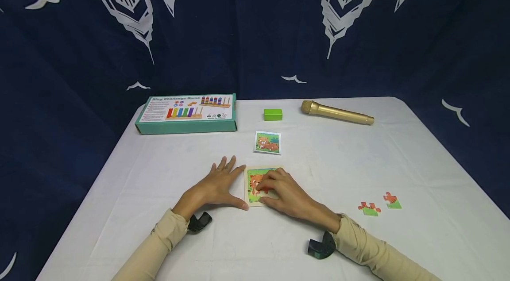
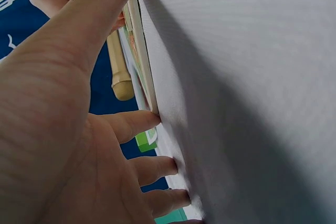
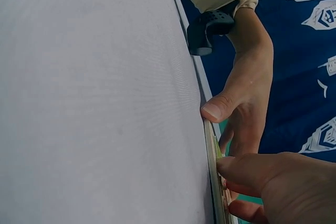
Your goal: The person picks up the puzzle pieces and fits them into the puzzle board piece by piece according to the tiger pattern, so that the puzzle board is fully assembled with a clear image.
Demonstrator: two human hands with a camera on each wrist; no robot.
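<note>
1. Materials: puzzle tray (image 1: 246,186), pale, flat, squarish, raised rim; ctr. of table, on white tablecloth (image 1: 318,157), lightly creased. Inside, glossy printed animal picture (image 1: 255,179), orange on green.
2. Loose pcs: first loose pc (image 1: 370,212) and second loose pc (image 1: 392,201), red/green, knobbed edges, side by side w/ a gap, approx. 3 o'clock of tray, well apart from it.
3. Surroundings, clock from tray: picture card (image 1: 268,142), white border, near at 12; green block (image 1: 272,114), smooth, rectangular, beyond card, also 12; gold microphone (image 1: 337,113), round textured head, between 1 and 2; game box (image 1: 186,114), green sides, printed top, between 10 and 11. Backdrop (image 1: 255,28): navy cloth, white prints.
4. Obstruction: R hand (image 1: 284,192) covers tray's 3 o'clock side; pcs beneath hidden.
5. L hand (image 1: 217,186): at 9 o'clock, fingers straight, well spread, nothing gripped; thumb touches tray's 7 o'clock corner, index at its 11 o'clock corner.
6. R hand: fingers bent over tray, thumb apart from them, tips down at picture. Fingertip view poor; cannot tell if a pc is pinched.
</note>
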